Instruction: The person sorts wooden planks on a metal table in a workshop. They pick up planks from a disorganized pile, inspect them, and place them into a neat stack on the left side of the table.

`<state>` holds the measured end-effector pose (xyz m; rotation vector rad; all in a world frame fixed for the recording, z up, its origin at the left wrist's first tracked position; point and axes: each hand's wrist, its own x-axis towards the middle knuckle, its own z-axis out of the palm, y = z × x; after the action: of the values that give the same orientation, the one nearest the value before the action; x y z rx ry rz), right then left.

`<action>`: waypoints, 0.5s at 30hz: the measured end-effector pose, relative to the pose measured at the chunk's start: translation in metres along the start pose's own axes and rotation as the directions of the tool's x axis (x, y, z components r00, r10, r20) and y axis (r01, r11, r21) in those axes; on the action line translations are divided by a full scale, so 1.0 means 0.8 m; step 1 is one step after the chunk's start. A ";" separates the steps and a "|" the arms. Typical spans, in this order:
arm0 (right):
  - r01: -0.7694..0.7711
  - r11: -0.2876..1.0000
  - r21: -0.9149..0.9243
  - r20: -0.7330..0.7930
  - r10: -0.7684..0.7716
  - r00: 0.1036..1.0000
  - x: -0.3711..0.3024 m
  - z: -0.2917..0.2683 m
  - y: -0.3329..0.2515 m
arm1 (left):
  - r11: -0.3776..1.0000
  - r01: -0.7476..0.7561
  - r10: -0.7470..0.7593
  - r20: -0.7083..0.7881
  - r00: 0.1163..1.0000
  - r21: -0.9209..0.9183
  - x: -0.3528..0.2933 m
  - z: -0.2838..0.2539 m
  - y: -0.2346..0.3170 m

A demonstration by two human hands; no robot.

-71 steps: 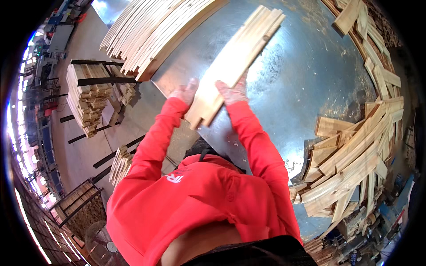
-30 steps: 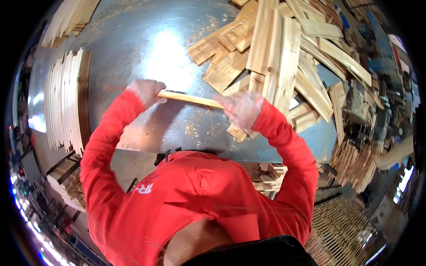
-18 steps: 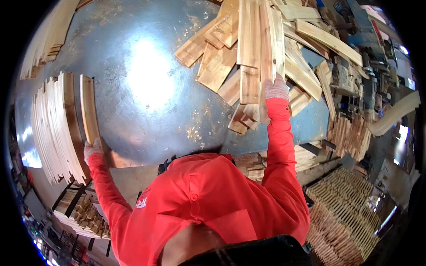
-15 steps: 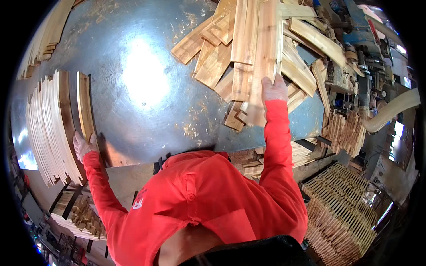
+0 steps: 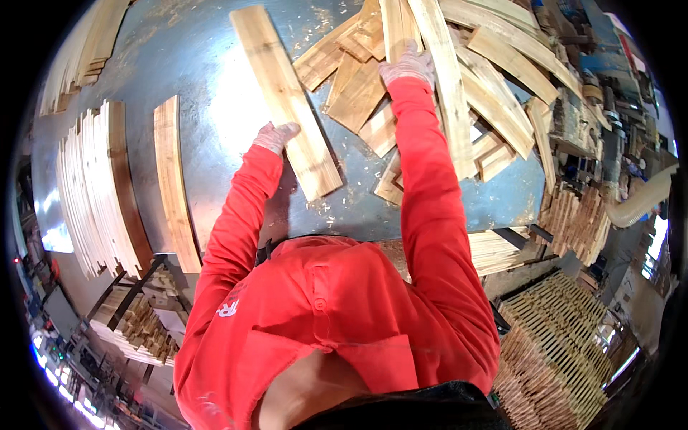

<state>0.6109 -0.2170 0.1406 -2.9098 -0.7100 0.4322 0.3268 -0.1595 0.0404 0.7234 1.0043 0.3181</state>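
My left hand [image 5: 275,137] grips the left edge of a wooden board [image 5: 288,104], thumb on top; the board slants across the metal table with its near end toward me. Farther off to the right, my right hand [image 5: 410,66] is closed on the near end of another board [image 5: 398,29] on a loose pile of boards [image 5: 358,93]. A pale board [image 5: 446,86] lies just right of that hand. To the left, a single board [image 5: 176,183] lies apart from a row of boards stood on edge [image 5: 93,186]. Both hands wear thin, see-through gloves.
The metal table [image 5: 236,179] carries scattered wood shavings. More boards [image 5: 86,50] are stacked at the far left. Machinery [image 5: 598,93] and a pale hose [image 5: 645,195] stand at the right. Stacked slats [image 5: 552,337] sit low on the right, and wood pieces [image 5: 140,315] low on the left.
My left hand has left the row at the left and moved right onto a board now lying mid-table. My right hand has moved farther away and left. The single left board stands farther from the row.
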 end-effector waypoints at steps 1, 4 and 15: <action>0.073 0.996 0.051 -0.004 -0.073 0.997 -0.006 0.005 -0.001 | 1.000 -0.008 0.008 0.000 1.000 0.021 0.002 -0.007 -0.003; 0.201 0.962 0.186 0.176 -0.234 0.956 -0.097 0.019 0.003 | 0.995 0.020 -0.023 -0.032 0.999 -0.093 -0.020 0.014 -0.005; 0.461 0.859 -0.222 -0.133 -0.495 0.859 -0.026 0.035 0.105 | 0.981 0.164 -0.127 -0.294 0.947 0.104 0.006 0.033 -0.017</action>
<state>0.6211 -0.2998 0.1043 -2.7261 -1.4584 0.0355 0.3509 -0.1774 0.0373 0.7262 1.3572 0.2342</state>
